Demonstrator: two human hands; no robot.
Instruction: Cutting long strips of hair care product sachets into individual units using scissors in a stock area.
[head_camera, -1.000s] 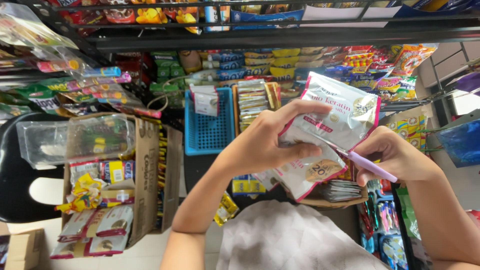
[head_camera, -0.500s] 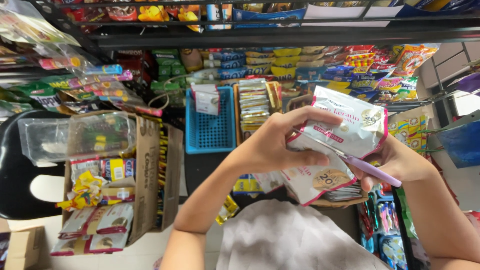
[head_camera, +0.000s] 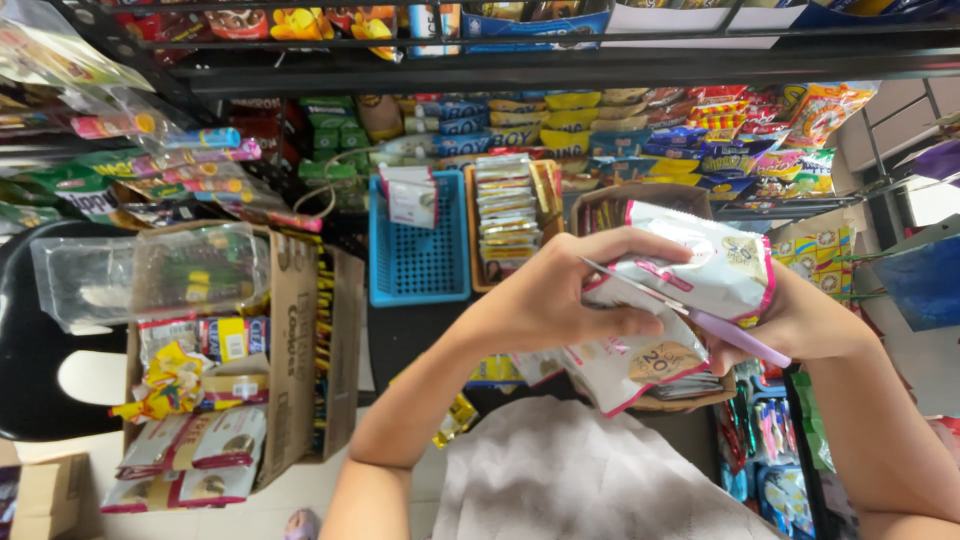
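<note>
- The left hand (head_camera: 560, 295) is closed round a strip of joined white-and-pink glossy foil sachets (head_camera: 690, 275), thumb and fingers pinching the strip near its fold so the packets stand taut and face up.
- The right hand (head_camera: 800, 320), at three o'clock from the left, is clenched on the lilac-handled scissors (head_camera: 700, 318); its grip is partly hidden behind the sachets.
- The thin blade lies across the strip at the seam between the upper packet and the lower one (head_camera: 630, 365), which fits holding the strip stretched: a taut seam meets the blade cleanly.
- The sachets are held in the air at chest height, above the person's lap and a pale grey cloth (head_camera: 590, 480) at six o'clock.
- Just under the hands, at five o'clock, sits a shallow woven tray (head_camera: 690, 392) with more packets.
- At eleven o'clock stands a blue perforated plastic basket (head_camera: 415, 260), and beside it, at twelve, an orange basket of stacked sachets (head_camera: 510, 215).
- Far out at nine o'clock a brown cardboard box (head_camera: 300, 350) holds mixed snack packs, with clear plastic tubs (head_camera: 150, 275) leaning on it.
- No table shows; the goods rest on the floor and on dark metal shelving (head_camera: 560, 65) crowded with bright wrappers, the look of a small shop.
</note>
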